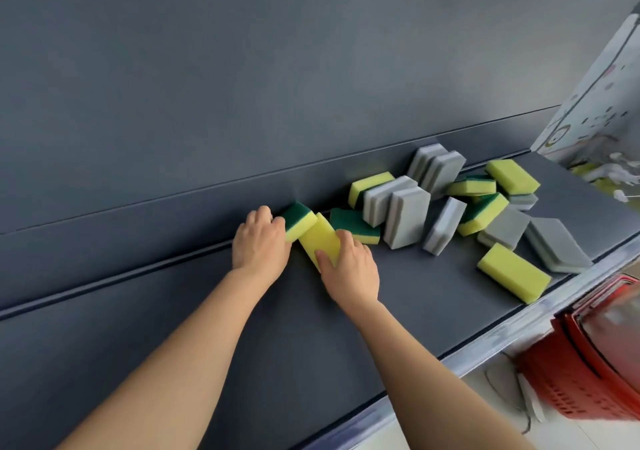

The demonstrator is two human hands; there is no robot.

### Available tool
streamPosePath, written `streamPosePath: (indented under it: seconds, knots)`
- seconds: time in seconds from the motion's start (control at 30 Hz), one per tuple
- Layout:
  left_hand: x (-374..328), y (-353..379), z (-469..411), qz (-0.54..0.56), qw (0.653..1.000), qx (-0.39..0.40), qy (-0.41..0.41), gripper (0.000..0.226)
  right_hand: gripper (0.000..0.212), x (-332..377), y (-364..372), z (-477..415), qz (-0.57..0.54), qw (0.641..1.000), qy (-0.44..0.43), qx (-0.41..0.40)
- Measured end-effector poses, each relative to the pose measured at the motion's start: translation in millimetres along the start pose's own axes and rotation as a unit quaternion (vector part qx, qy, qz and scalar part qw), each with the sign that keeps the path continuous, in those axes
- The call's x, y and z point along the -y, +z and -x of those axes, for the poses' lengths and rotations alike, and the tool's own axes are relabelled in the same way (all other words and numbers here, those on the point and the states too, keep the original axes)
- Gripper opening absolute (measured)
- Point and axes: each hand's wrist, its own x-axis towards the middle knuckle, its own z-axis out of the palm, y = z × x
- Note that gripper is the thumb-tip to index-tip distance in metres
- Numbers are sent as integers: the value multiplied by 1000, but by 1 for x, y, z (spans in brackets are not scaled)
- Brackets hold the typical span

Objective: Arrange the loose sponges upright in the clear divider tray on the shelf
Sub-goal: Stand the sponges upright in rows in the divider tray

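1. Yellow foam shows between the fingers of the right hand (349,269), which clamps a yellow sponge (320,241) on edge at the back of the shelf (242,328).
2. The left hand (259,241) closes on a green-topped sponge (299,221) touching it, pressed toward the back wall.
3. Judged step: standing the first two upright; no clear divider tray can be made out.
4. The loose sponges (485,207) lie jumbled to the right.
5. Next likely calls for steadying this pair, then reaching right.
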Motion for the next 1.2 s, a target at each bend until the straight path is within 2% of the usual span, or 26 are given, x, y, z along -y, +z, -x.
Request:
streamPosePath:
  seconds: [0.13, 0.3, 0.4, 0.53, 0.73, 0.87, 1.0, 1.13, 1.2]
  knots:
    - [0, -5, 9, 170, 982, -6, -86, 22, 46, 2, -7, -3, -107, 994, -6, 9]
    - [17, -16, 45, 368, 910, -13, -189, 76, 51, 20, -17, 6, -261, 965, -14, 10]
    - [30, -26, 72, 466, 846, -24, -256, 85, 43, 37, -20, 15, -338, 940, -28, 33]
    - [54, -42, 118, 564, 754, -55, -333, 77, 38, 66, -19, 34, -403, 909, -71, 77]
    - [103, -62, 201, 610, 683, -134, -379, 50, 52, 120, 2, 81, -389, 888, -167, 180]
    - [138, -78, 266, 593, 679, -185, -391, 41, 51, 162, 22, 131, -383, 868, -211, 235]
    - [181, -93, 333, 557, 688, -200, -420, 42, 42, 207, 40, 190, -393, 846, -258, 250]
    - [224, -108, 397, 496, 724, -216, -429, 39, 44, 247, 61, 251, -391, 837, -282, 260]
    - [244, -115, 425, 489, 727, -220, -429, 40, 44, 266, 73, 279, -393, 833, -290, 262]
